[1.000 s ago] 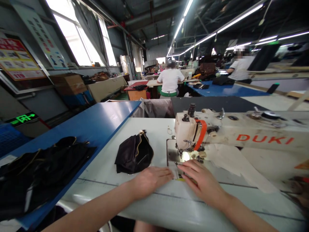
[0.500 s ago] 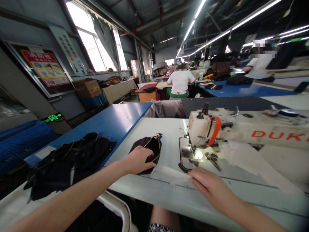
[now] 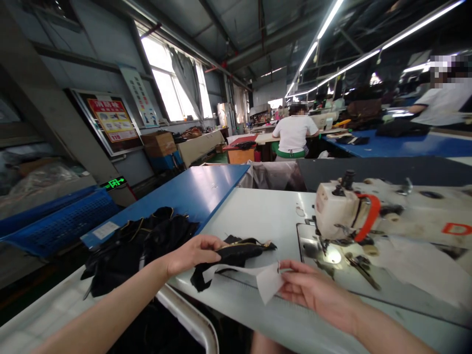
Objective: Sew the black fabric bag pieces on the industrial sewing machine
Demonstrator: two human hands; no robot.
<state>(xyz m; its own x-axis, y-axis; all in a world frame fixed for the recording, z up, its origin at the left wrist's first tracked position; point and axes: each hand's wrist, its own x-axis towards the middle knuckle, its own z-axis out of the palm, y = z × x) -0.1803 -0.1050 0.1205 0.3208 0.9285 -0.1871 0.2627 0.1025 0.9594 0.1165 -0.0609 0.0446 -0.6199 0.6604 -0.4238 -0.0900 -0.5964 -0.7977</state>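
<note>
My left hand is closed on a black fabric piece with a gold zipper, lifting it just above the white table. A white strip hangs from that piece across to my right hand, whose fingers pinch the strip's wider end, a small white label. Both hands hover near the table's front edge, left of the cream sewing machine and its lit needle plate.
A pile of black zippered pieces lies on the blue table to my left. A blue crate stands further left. White cloth lies under the machine arm. Other people work at far tables, one seated, another at right.
My left hand reached to the black zippered piece, grasped it and lifted it toward me. My right hand pulled the white label away from the needle plate. The view swung left.
</note>
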